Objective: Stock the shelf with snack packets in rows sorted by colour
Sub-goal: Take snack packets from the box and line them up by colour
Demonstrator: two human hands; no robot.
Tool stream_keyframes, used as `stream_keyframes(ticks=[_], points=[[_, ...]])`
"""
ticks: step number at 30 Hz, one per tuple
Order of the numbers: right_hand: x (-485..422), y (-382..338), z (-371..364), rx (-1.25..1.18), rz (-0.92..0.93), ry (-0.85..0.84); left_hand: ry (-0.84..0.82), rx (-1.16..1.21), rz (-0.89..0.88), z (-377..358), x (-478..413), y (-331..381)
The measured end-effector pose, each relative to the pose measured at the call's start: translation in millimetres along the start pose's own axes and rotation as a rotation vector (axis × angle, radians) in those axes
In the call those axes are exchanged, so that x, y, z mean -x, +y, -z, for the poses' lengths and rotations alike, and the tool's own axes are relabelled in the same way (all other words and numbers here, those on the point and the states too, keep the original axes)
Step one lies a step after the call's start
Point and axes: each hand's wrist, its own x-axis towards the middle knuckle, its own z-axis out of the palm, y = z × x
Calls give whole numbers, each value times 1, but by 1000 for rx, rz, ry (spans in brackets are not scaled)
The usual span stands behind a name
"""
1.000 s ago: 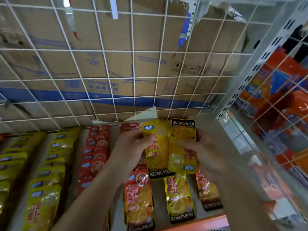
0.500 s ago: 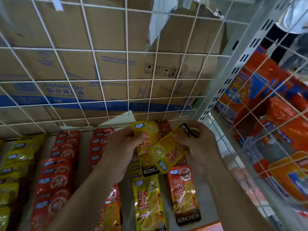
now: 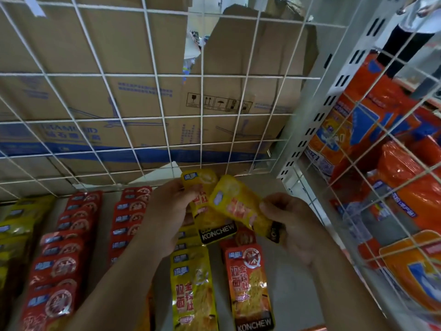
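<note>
My left hand [image 3: 164,216] grips an upright yellow snack packet [image 3: 207,218] above the shelf. My right hand [image 3: 293,223] pinches a second yellow packet [image 3: 238,209] by its black bottom end; it lies tilted, top end up-left, across the first one. Below them on the grey shelf floor [image 3: 293,295] lie a short row of yellow packets [image 3: 193,290] and a red-orange packet [image 3: 248,287]. Further left run two rows of red packets [image 3: 128,218] [image 3: 59,259] and, at the far left, yellow packets [image 3: 14,232].
A white wire grid [image 3: 202,115] backs the shelf, with cardboard boxes [image 3: 107,68] behind it. A white slotted upright [image 3: 319,115] and a wire side panel close the right side; large orange bags [image 3: 393,163] lie beyond. A person's legs [image 3: 405,39] stand top right.
My right hand has turned its yellow packet round: its black end, first at the top, now points down-right. The view has shifted right, so the rows sit further left.
</note>
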Motion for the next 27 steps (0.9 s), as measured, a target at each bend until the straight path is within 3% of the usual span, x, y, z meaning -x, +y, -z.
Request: stream_keyframes(ticks=[4, 14, 19, 27], points=[[-13, 5, 16, -51, 30, 225, 14, -44, 8, -7, -5, -2], [-54, 34, 32, 559, 124, 618, -9, -71, 28, -33, -11, -7], [-58, 30, 29, 873, 160, 621, -12, -62, 31, -34, -11, -7], [-61, 32, 31, 1102, 149, 658, -13, -97, 36, -33, -13, -6]])
